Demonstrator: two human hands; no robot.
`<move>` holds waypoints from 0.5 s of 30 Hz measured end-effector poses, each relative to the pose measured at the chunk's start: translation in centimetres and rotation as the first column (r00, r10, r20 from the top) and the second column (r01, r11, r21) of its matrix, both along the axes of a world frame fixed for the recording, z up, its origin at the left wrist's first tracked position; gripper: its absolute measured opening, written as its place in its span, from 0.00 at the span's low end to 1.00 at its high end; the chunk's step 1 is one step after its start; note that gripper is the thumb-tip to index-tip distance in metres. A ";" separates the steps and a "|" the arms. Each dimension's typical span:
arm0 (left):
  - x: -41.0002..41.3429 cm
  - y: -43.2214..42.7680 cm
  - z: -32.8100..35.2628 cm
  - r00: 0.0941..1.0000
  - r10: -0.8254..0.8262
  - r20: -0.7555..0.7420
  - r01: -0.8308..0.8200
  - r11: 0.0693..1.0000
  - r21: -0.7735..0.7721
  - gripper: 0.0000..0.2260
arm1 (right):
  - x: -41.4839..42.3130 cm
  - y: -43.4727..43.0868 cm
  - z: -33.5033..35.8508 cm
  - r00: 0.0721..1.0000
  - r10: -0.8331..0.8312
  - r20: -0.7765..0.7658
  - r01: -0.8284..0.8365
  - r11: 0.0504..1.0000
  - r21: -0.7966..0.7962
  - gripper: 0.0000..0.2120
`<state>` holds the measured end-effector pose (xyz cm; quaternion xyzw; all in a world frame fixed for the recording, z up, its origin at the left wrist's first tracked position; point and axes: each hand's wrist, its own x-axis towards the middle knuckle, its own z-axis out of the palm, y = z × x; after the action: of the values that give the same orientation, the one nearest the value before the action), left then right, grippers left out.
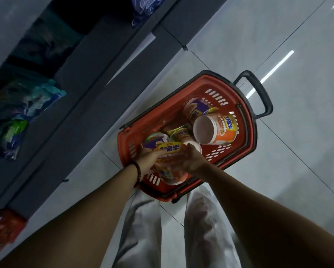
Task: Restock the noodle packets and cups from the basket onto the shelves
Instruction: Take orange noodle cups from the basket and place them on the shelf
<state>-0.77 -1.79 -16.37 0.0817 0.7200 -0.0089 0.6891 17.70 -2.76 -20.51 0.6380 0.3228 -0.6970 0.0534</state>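
Gripping one cup (pixel 171 161) between them, both hands sit above the near end of the basket (pixel 247 132). The left hand (pixel 146 160), with a dark bracelet (pixel 138 174) at the wrist, curls its fingers round the cup's 9 o'clock side. The right hand (pixel 194 160) clasps the 3 o'clock side, thumb up near the far end. The cup is yellow and orange and lies tilted between the palms. At 1 o'clock from the grip an orange cup (pixel 223 132) lies on its side in the basket, open white end toward the hands. A purple cup (pixel 196 109) lies just beyond it. The black handle (pixel 260 91) projects at 1 o'clock. Grey shelves (pixel 88 74) with blurred packets (pixel 23 97) run along 9 to 11 o'clock.
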 end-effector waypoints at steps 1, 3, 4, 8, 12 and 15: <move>0.1 -0.1 -0.1 0.999 0.042 -0.006 -0.042 0.999 0.015 0.19 | 0.2 0.0 0.1 1.000 0.011 0.007 -0.011 1.000 0.002 0.31; 0.4 -0.2 0.2 0.993 0.115 -0.015 -0.115 0.993 0.007 0.17 | 0.6 -0.4 0.0 1.000 -0.022 0.008 0.021 0.999 0.036 0.30; 0.5 -0.2 0.3 0.986 0.165 -0.024 -0.165 0.986 -0.006 0.16 | 0.8 -0.3 0.5 0.999 -0.037 0.002 0.037 0.997 0.067 0.31; 0.4 1.1 1.9 0.957 0.289 -0.008 -0.289 0.957 0.014 0.07 | 2.4 0.7 3.1 0.990 -0.108 -0.089 0.120 0.982 0.148 0.35; -1.2 3.5 5.2 0.939 0.335 0.085 -0.343 0.930 0.132 0.07 | 3.2 3.9 7.6 0.952 -0.247 -0.179 0.275 0.949 0.154 0.24; -1.6 5.2 8.4 0.953 0.258 0.158 -0.291 0.923 0.250 0.18 | 2.4 6.6 11.9 0.907 -0.352 -0.230 0.392 0.906 0.159 0.33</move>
<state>-2.40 3.40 -7.95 0.0739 0.6752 0.1912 0.7086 20.11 3.83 -8.57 0.6184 0.2672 -0.7173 -0.1778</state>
